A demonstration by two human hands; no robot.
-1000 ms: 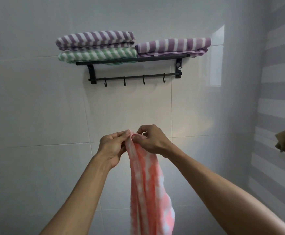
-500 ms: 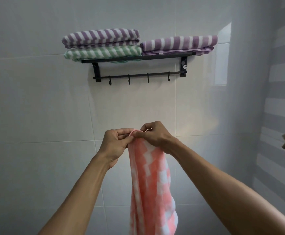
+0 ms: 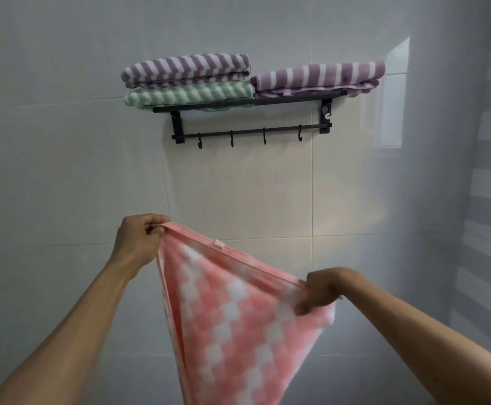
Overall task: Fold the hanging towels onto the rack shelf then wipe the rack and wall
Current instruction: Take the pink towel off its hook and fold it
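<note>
White tiled wall (image 3: 77, 171) carries a black rack (image 3: 250, 102) stacked with folded striped towels (image 3: 185, 68). Below, left hand (image 3: 139, 239) and right hand (image 3: 323, 289), well apart, each pinch the pink checked towel (image 3: 232, 317).

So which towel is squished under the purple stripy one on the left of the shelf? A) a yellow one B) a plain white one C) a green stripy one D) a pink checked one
C: the green striped towel lies folded directly beneath the left purple striped towel on the rack shelf.
</note>
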